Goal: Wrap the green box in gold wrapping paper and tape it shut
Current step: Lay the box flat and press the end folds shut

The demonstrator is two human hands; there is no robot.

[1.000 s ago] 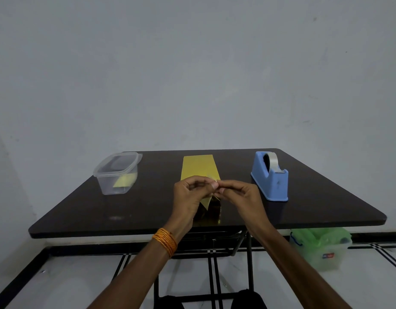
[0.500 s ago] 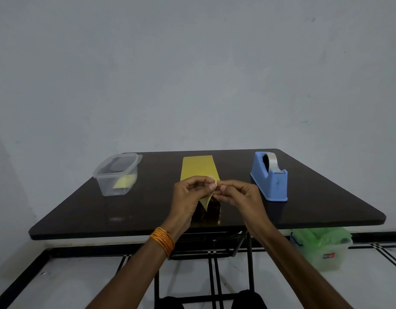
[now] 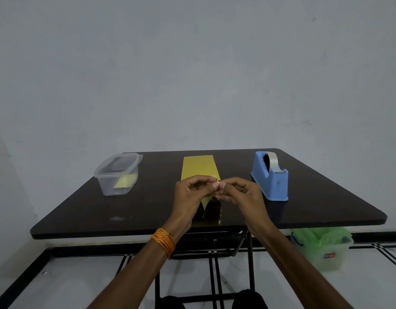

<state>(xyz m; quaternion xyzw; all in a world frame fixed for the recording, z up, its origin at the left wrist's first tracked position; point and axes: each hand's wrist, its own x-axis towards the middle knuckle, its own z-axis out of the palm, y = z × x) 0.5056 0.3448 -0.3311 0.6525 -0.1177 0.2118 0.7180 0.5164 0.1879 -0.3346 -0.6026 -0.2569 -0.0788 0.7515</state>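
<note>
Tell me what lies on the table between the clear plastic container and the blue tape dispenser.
In the head view, the gold wrapping paper lies flat between the clear container and the tape dispenser.

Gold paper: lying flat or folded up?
Partly folded: the gold paper lies flat on the table at its far end; near end lifted, pinched by left hand and right hand.

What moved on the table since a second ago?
Nothing visibly moved. The left hand and right hand still pinch the raised edge of the gold paper, fingertip to fingertip, above the table's near edge. The blue tape dispenser and the clear tub stay where they were.
</note>
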